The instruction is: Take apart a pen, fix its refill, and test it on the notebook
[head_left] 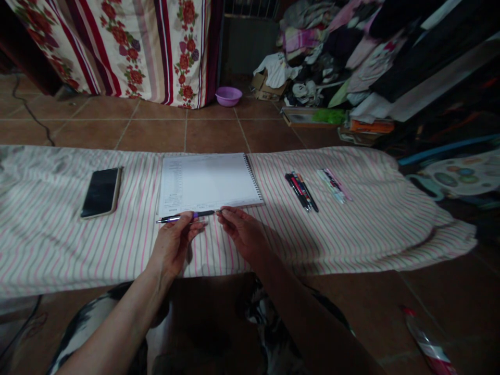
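Observation:
A pen [183, 216] with a purple grip lies level between both hands, just in front of the near edge of a spiral notebook [207, 182]. My left hand [174, 245] pinches the pen near its middle with thumb and fingers closed on it. My right hand [244, 234] pinches the pen's right end with its fingertips. The notebook lies open on a striped cloth [351, 229] spread over the tiled floor.
A dark phone [101, 191] lies left of the notebook. Two groups of pens [301, 191] [334, 185] lie to its right. Beyond are a purple bowl [228, 96], a floral curtain [128, 47] and piled clothes [332, 52]. A bottle [427, 344] lies at the lower right.

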Demonstrator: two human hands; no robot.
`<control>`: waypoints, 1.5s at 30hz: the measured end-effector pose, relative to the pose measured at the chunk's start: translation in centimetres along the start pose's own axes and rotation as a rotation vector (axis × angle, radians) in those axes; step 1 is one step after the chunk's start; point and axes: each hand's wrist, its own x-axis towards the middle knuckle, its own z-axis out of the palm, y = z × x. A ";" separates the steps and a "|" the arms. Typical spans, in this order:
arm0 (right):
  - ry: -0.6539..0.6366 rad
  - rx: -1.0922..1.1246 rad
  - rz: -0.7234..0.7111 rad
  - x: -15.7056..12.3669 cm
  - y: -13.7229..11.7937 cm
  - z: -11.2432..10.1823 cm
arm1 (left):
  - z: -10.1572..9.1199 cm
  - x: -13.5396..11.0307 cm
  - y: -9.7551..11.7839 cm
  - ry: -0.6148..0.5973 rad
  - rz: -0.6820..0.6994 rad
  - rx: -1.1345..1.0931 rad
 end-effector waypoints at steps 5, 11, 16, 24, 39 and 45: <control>-0.008 -0.016 -0.029 0.1 0.2 -0.1 | 0.0 0.2 -0.3 -0.009 0.023 -0.015; -0.015 -0.025 -0.019 0.1 0.1 -0.1 | 0.1 0.1 -0.3 -0.002 0.009 -0.013; -0.010 -0.013 -0.026 0.1 0.2 0.0 | 0.0 0.2 -0.4 -0.008 0.021 -0.003; 0.008 0.010 -0.016 0.0 0.2 0.2 | 0.2 0.0 -0.7 -0.036 0.032 -0.018; 0.030 0.012 -0.067 0.0 0.2 0.3 | 0.6 0.0 -0.8 -0.042 0.035 -0.023; 0.028 -0.030 -0.086 0.2 0.3 0.1 | 0.6 0.0 -0.8 -0.042 0.034 -0.025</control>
